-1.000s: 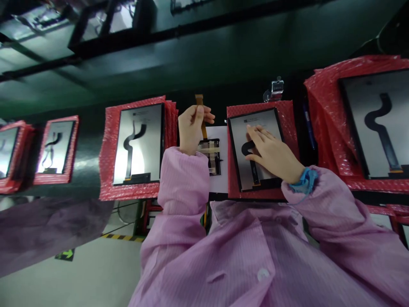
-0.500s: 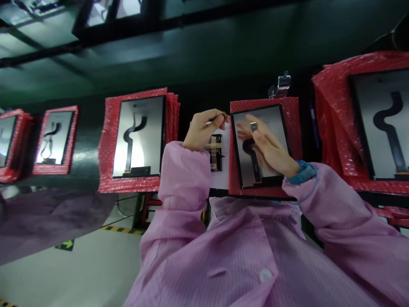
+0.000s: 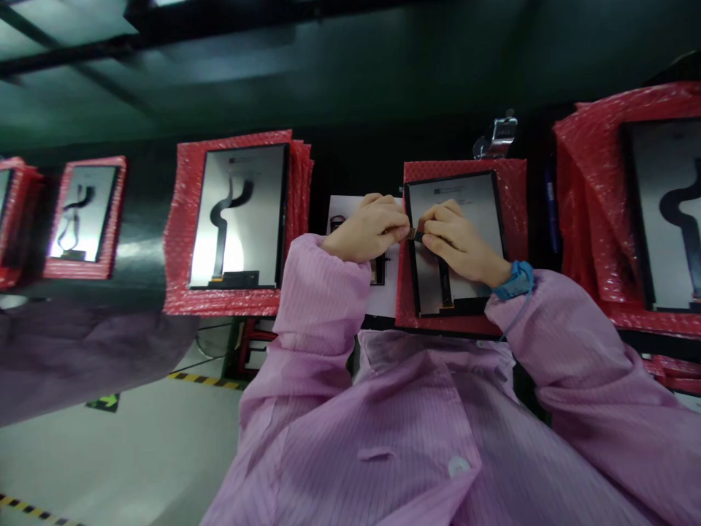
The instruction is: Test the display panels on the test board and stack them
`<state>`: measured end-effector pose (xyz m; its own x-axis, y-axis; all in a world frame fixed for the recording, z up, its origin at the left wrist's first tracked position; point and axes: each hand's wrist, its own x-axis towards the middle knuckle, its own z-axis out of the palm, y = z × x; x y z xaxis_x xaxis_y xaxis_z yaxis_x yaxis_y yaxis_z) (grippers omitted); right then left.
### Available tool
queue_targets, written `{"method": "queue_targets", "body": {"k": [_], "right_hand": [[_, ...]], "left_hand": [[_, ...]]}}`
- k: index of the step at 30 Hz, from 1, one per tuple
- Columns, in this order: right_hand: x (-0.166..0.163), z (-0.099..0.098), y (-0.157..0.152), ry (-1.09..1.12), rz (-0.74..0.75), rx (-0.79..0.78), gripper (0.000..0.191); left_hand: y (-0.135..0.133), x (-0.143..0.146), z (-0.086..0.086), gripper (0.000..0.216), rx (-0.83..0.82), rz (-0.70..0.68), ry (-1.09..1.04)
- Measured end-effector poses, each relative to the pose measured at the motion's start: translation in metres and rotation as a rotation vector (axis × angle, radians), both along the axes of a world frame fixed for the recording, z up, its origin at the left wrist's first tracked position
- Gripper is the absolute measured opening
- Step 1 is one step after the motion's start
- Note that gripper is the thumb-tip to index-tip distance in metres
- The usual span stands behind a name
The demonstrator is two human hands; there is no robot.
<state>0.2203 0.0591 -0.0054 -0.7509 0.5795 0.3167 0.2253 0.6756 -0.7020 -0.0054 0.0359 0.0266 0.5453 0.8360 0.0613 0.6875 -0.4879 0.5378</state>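
Note:
My left hand (image 3: 368,229) and my right hand (image 3: 458,243) meet over the left edge of a display panel (image 3: 465,191) that lies on a red bubble-wrap sheet (image 3: 512,204). Both hands are closed in a pinch. The left fingers hold the end of an orange flex cable (image 3: 410,233), and the right fingers pinch the end of the panel's black flex cable (image 3: 418,236) against it. The black cable's lower part (image 3: 445,286) runs down the panel. Under my left hand lies a white card with a small black board (image 3: 377,272), mostly hidden.
More panels on red bubble wrap lie at the left (image 3: 238,216), far left (image 3: 82,215) and right (image 3: 657,212). A small metal counter (image 3: 501,131) stands behind the middle panel. A blue strap (image 3: 515,281) circles my right wrist. Below the bench edge shows grey floor (image 3: 136,453).
My left hand brought the orange cable down from upright to the panel's edge. My right hand lifted the black cable's end off the panel, and both hands now meet in a pinch.

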Motion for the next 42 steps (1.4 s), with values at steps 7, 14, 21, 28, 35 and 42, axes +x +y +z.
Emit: {"method": "queue_targets", "body": {"k": [7, 14, 21, 28, 35, 42], "right_hand": [[-0.0012, -0.0039, 0.0014, -0.042, 0.013, 0.072, 0.031], [-0.0004, -0.0052, 0.0016, -0.058, 0.007, 0.059, 0.03], [-0.0018, -0.0062, 0.0018, -0.075, 0.004, 0.047, 0.03], [0.0, -0.005, 0.0037, -0.117, 0.021, -0.025, 0.034], [0.004, -0.0026, 0.0068, -0.092, 0.068, -0.04, 0.033], [0.0048, -0.0037, 0.0059, -0.09, 0.074, 0.007, 0.033]], "left_hand": [[-0.0007, 0.0034, -0.0056, 0.022, -0.002, -0.012, 0.011], [-0.0011, 0.0036, -0.007, 0.024, -0.004, -0.014, -0.007], [-0.0014, 0.0042, -0.0071, 0.024, -0.015, -0.021, 0.004], [-0.0031, 0.0061, -0.0035, 0.026, -0.033, -0.04, -0.005], [-0.0041, 0.0041, 0.0006, 0.026, -0.03, -0.047, 0.002], [-0.0011, 0.0021, -0.0045, 0.026, -0.031, -0.045, -0.029]]}}
